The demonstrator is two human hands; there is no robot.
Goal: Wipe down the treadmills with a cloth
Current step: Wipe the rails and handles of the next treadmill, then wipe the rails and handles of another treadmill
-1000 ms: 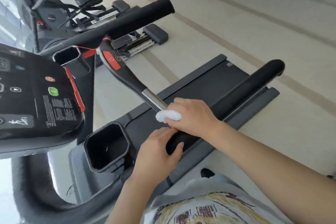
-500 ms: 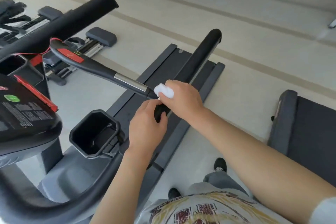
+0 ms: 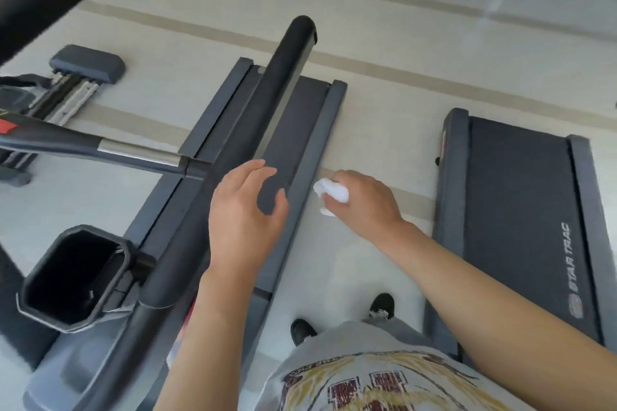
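A black padded handrail of the near treadmill runs away from me over its dark deck. My left hand hovers just off the rail, fingers loosely curved, holding nothing. My right hand is to the right of the rail, above the floor, and grips a small crumpled white cloth. A crossbar with a silver sleeve joins the rail from the left.
A second treadmill belt marked STAR TRAC lies to the right. A black cup holder sits at lower left. Another padded rail is at upper left, with a rowing machine on the floor behind it. My shoes stand between the treadmills.
Both hands have come off the handrail. The right hand moved right with the cloth, the left opened. The view has swung right and down toward the floor.
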